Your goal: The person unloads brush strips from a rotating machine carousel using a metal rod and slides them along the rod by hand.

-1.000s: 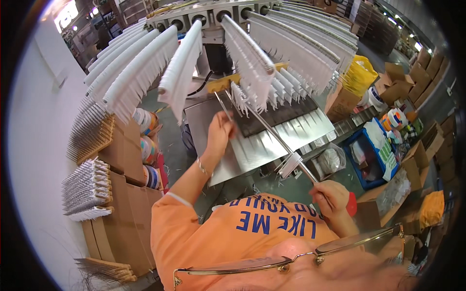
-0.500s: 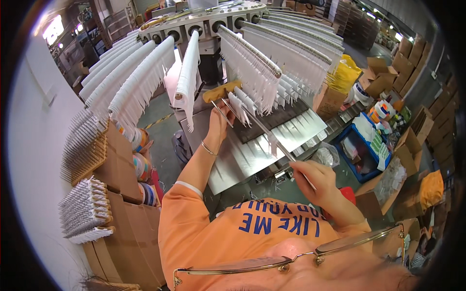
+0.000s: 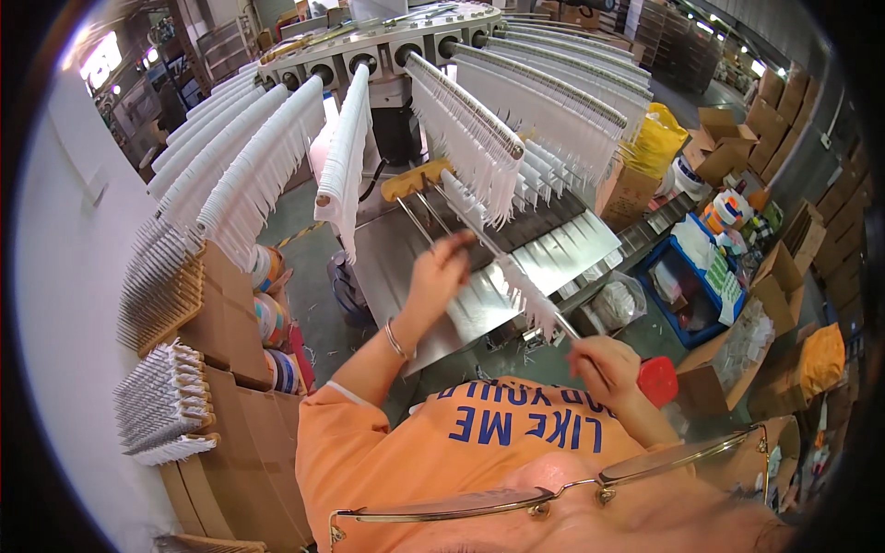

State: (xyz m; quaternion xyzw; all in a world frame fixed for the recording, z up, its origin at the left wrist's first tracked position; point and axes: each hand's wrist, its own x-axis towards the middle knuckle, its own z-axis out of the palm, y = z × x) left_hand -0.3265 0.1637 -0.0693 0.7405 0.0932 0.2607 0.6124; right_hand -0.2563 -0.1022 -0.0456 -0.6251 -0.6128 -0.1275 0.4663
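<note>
In my right hand [image 3: 604,369] is the near end of a long thin metal rod [image 3: 570,328], fingers wrapped round it. The rod slopes up and away over the bench, carrying a row of white fringed pieces [image 3: 527,297]. My left hand [image 3: 441,276] hovers over the metal bench beside the rod; its fingertips are smeared by motion, and whether they touch anything is unclear. Beyond it lies a yellowish wooden bar [image 3: 415,179] with thin metal rods sticking out toward me. Several more white pieces [image 3: 461,195] hang behind the rod.
A round machine head [image 3: 387,35] stands ahead, with rods of white fringed strips [image 3: 343,166] radiating over the metal bench [image 3: 470,304]. Spiked wooden boards [image 3: 161,295] sit on cardboard boxes [image 3: 253,442] at left. A blue crate [image 3: 678,318] and a red object [image 3: 657,382] are at right.
My left hand has left the wooden bar and come nearer and to the right. My right hand has shifted slightly down and right with the rod. White pieces now sit farther down the rod.
</note>
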